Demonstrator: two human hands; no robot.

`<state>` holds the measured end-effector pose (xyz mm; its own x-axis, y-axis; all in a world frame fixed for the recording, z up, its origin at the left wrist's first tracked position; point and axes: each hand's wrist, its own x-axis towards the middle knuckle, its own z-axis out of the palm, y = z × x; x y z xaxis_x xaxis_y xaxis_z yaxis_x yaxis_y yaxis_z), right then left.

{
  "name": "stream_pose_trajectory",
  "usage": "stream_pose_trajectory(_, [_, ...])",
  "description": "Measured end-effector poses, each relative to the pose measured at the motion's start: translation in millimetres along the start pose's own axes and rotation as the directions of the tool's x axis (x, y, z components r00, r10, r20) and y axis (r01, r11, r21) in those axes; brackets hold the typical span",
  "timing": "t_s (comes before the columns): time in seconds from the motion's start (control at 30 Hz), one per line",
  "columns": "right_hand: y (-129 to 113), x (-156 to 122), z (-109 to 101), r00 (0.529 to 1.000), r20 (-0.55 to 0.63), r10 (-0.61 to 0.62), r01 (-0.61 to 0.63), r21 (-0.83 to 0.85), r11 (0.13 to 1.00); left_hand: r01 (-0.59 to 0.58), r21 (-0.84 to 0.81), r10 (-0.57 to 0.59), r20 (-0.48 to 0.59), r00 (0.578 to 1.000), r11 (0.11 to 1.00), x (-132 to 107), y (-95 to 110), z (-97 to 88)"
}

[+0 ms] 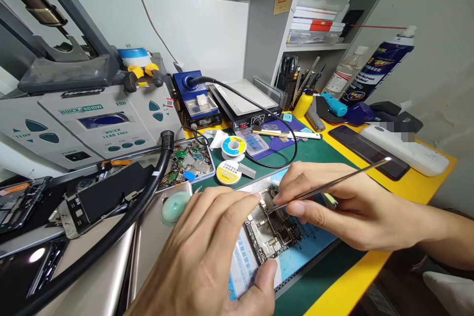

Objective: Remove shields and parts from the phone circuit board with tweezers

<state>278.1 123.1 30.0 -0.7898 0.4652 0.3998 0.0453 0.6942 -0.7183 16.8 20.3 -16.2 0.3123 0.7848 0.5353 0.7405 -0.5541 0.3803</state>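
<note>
A phone circuit board [285,229] lies on a blue-and-white work pad [314,242] in front of me. My left hand [211,252] steadies the board, with fingertips at its upper left edge and the thumb at its lower edge. Slim metal tweezers [342,177] are pinched between the thumb and fingers of my right hand [351,207]. Their tip reaches down to the upper part of the board, and their shiny back end points up to the right. Whether the tips grip anything is too small to tell.
A hot-air station [99,123] stands at the left, its black hose [148,197] crossing the foreground. Behind the pad are a solder spool [233,147], a round tin [227,173] and a tray of board scraps [188,163]. A phone [366,150] and spray can [377,66] are at the right.
</note>
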Motion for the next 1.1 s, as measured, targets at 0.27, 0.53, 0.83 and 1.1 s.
stream_pose_trajectory(0.27, [5,0,6,0.998,-0.038,-0.055,0.055,-0.009,0.998,-0.010,-0.003,0.010,0.035,0.999,1.000,-1,0,-2.4])
stream_pose_trajectory(0.53, [6,-1,6,0.992,-0.077,-0.095,0.092,-0.037,0.995,-0.025,0.023,0.025,-0.029,0.999,0.999,-4,5,-0.1])
stream_pose_trajectory(0.83, [2,-2,2,0.989,0.026,-0.142,0.144,-0.080,0.986,0.049,-0.036,-0.051,-0.053,0.997,0.998,-2,7,-1.6])
stream_pose_trajectory(1.1, [3,1,12,0.998,-0.032,-0.060,0.059,-0.047,0.997,0.031,-0.109,-0.034,-0.019,0.999,0.994,-1,7,2.6])
